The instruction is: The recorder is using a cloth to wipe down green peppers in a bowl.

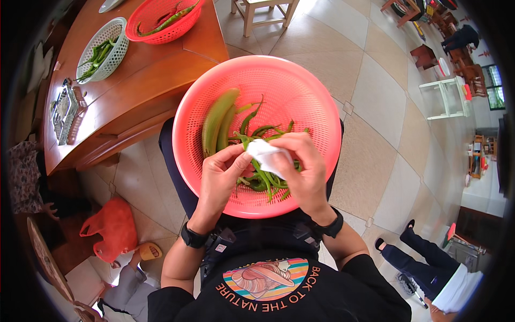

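On my lap rests a pink plastic colander [189,100] with a perforated wall. Two long pale-green gourds or cucumbers [216,120] lie against its left side, and many slender green chili peppers [265,181] are heaped in the middle. My left hand [217,177] pinches a green chili [244,139] between thumb and fingertips above the heap. A crumpled white tissue or cloth [263,153] is gripped in my right hand [307,173], pressed close to that chili. The chili's lower part is hidden behind the tissue and fingers.
Left of me, a wooden table [161,68] bears a red basket [173,36] with chilies, a pale green basket [116,60] of green chilies and a glass ashtray [62,114]. A red plastic bag [116,225] is at lower left. People sit or stand nearby; a stool [265,10] stands ahead.
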Demonstrator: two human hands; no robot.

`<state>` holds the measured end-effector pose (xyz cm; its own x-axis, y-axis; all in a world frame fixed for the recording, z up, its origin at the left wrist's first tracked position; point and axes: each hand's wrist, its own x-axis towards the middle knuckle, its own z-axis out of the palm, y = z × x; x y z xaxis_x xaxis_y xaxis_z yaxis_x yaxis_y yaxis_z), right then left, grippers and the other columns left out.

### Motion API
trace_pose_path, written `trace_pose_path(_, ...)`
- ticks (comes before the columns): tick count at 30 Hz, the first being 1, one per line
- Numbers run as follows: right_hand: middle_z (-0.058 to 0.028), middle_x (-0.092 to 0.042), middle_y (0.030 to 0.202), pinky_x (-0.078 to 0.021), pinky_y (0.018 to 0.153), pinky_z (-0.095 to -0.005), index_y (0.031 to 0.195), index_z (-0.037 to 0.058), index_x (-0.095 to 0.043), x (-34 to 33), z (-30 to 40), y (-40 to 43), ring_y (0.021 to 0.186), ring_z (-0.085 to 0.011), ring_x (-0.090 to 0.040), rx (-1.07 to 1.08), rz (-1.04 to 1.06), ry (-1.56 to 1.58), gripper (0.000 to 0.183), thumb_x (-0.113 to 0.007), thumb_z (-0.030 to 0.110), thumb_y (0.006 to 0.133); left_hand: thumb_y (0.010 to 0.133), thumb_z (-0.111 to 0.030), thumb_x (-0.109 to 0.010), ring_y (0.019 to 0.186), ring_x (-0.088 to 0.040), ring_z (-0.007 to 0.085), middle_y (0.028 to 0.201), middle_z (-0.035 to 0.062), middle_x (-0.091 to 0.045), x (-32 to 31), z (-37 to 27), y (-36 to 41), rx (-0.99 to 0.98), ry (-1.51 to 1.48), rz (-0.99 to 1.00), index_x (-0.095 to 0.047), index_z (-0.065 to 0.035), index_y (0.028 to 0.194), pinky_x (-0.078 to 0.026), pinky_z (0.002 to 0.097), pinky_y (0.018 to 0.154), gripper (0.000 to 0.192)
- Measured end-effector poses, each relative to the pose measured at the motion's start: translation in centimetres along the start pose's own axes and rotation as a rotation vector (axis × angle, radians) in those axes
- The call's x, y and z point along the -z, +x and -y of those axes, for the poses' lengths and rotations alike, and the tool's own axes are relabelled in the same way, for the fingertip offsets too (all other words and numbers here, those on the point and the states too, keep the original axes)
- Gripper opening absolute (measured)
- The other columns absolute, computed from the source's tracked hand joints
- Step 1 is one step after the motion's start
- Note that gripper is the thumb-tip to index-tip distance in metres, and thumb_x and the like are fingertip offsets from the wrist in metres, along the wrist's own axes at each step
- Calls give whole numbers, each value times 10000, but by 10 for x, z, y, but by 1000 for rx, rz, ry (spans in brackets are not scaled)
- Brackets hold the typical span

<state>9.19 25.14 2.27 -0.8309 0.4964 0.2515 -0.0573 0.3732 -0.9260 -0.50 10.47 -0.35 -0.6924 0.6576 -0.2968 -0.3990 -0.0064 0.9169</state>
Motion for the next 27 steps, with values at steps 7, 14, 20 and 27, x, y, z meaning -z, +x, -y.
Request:
trace_pose_path(7,-112,-563,948,-487,744,-323,945,29,-655,-6,3,-20,859,-237,-598,13,230,12,203,-587,-45,769,919,-153,-622,713,-576,40,798,-18,-636,3,-3,2,17,16,-54,-657,-6,1085,-479,198,653,224)
trace_pose_path(14,-106,-571,857,-480,729,-303,875,38,-653,16,-3,-39,827,-235,-590,-193,544,-9,144,-588,-3,753,920,-171,-621,702,-584,59,834,3,-632,11,-7,7,-25,-64,-137,-643,-13,1084,-508,208,642,228)
trace_pose_path(20,-98,-555,960,-457,797,-289,937,6,-607,32,-4,-23,876,-176,-568,-152,113,282,185,-532,-56,778,891,-133,-657,760,-605,64,890,13,-655,7,-9,3,-2,-69,-131,-643,-16,992,-527,213,668,155)
trace_pose_path(27,-108,-556,1057,-500,785,-337,951,58,-647,-5,7,1,918,-243,-608,147,247,-19,205,-633,-24,763,886,-138,-666,740,-607,54,879,20,-665,0,3,0,2,-142,18,-617,-22,966,-498,201,677,149)
